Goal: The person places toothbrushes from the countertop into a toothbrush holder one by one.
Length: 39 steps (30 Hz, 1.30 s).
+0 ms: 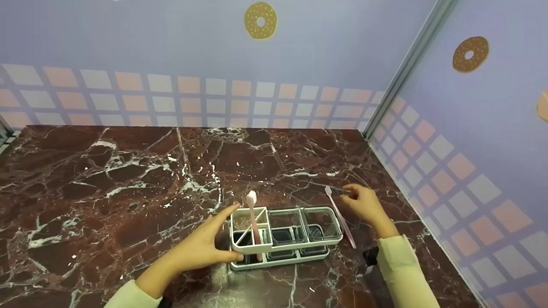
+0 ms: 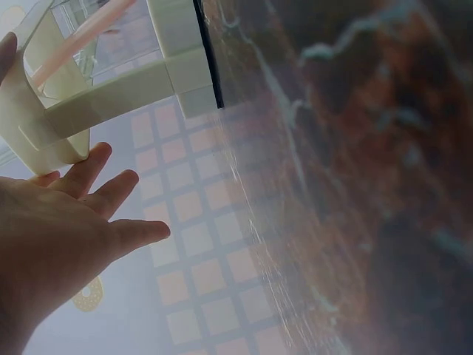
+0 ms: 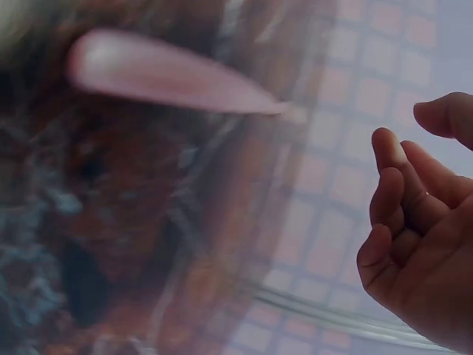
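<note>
A white toothbrush holder (image 1: pixel 295 248) with an upper rack and a lower base stands on the table. One pink toothbrush (image 1: pixel 254 222) is upright in its left compartment, bristles up. My left hand (image 1: pixel 199 246) holds the holder's left end between thumb and forefinger; in the left wrist view the other fingers (image 2: pixel 122 191) spread away from it. A second pink toothbrush (image 1: pixel 342 220) lies on the table along the holder's right side. Just right of that brush's head is my right hand (image 1: pixel 366 207), fingers loosely bent, with nothing in its grasp.
Clear cups (image 1: pixel 322 222) sit in the rack's middle and right slots. Under everything is a dark red marbled table (image 1: pixel 141 184). A back wall (image 1: pixel 171 47) and a right wall (image 1: pixel 492 128) border it.
</note>
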Tool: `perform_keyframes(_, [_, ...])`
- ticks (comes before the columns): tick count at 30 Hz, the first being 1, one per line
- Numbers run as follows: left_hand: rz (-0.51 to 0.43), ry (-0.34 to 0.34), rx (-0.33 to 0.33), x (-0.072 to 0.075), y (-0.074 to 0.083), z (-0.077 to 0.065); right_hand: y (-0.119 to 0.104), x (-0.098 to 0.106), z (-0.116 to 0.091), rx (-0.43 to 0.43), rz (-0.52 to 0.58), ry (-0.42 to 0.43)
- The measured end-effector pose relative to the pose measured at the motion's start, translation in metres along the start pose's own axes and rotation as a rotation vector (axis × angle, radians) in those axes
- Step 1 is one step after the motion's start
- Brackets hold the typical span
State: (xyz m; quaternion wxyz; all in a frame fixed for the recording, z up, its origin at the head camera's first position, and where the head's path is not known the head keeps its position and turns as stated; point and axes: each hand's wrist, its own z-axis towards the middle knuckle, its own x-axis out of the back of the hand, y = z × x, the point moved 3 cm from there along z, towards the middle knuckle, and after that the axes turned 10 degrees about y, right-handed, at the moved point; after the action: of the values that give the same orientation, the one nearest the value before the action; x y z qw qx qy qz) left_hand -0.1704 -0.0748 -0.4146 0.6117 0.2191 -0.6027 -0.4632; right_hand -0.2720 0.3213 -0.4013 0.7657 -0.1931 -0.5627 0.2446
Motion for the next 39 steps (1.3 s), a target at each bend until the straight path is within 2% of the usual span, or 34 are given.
perform_keyframes(12, [0.001, -0.009, 0.026, -0.001, -0.002, 0.000, 0.026, -0.032, 0.013, 0.007, -0.132, -0.087])
perform_keyframes(18, [0.007, -0.008, 0.027, 0.000, -0.002, -0.001, 0.024, -0.039, 0.016, -0.002, -0.116, -0.135])
perform_keyframes(22, [0.008, -0.006, 0.030, 0.000, -0.002, -0.001, 0.021, -0.043, 0.019, 0.002, -0.145, -0.163])
perform_keyframes(28, [0.010, -0.016, 0.047, 0.000, -0.001, -0.002, 0.019, -0.045, 0.021, -0.029, -0.189, -0.169])
perform_keyframes(39, [0.012, -0.021, 0.053, 0.000, -0.002, -0.001, 0.016, -0.046, 0.023, -0.016, -0.184, -0.160])
